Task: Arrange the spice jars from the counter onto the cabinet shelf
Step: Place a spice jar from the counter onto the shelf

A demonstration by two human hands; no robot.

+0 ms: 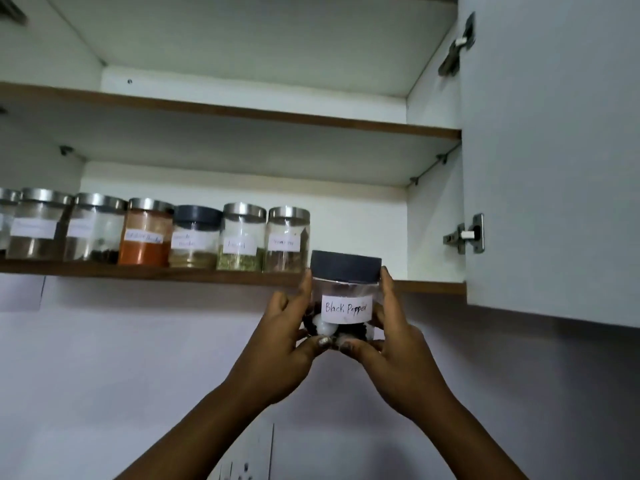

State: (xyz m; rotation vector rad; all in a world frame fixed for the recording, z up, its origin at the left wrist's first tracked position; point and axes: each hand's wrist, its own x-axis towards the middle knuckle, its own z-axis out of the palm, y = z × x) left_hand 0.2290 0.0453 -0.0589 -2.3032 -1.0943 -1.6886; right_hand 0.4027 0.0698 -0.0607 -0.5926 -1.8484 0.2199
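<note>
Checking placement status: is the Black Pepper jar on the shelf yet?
No, the Black Pepper jar is held by the left hand and right hand, its base below the shelf edge.

The handwritten label on the dark-lidded jar is reading "Black Pepper". The shelf jars are carrying paper labels too, their writing too blurred to read.
</note>
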